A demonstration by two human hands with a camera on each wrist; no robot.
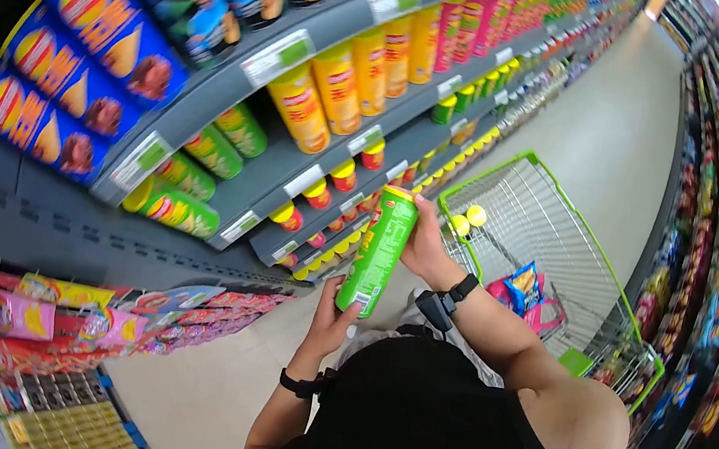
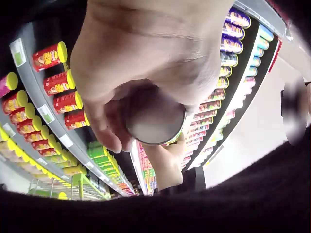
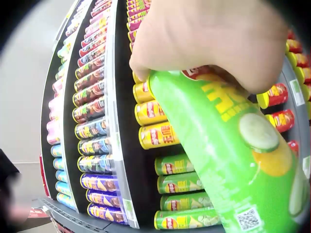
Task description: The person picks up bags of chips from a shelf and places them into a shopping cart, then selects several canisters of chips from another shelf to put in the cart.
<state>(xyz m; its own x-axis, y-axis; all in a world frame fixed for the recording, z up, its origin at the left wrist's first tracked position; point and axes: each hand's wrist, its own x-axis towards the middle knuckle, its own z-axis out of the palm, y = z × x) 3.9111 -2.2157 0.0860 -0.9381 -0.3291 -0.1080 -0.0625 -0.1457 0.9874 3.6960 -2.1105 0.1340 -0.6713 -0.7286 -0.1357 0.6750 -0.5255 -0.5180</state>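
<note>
A tall green chip can (image 1: 379,251) is held off the shelf and in mid-air, tilted slightly, between a shopper's two hands in a supermarket snack aisle; the right hand (image 1: 425,242) wraps its upper end near the lid, fingers curled round the tube, while the left hand (image 1: 330,318) cups the lower end, its fingers curled about the metal base seen in the left wrist view. Judging by this, the can has already been picked from the display and is being looked over; it has not yet been put in the shopping cart (image 1: 550,253), which stands just beyond the right forearm with a few snack bags (image 1: 524,291) lying in its basket; whether it will go there or back cannot be told. To the shopper's left run the shelves (image 1: 312,45), stocked with rows of yellow, green and red cans lying on their sides; the aisle floor (image 1: 607,122) stretches away ahead.
</note>
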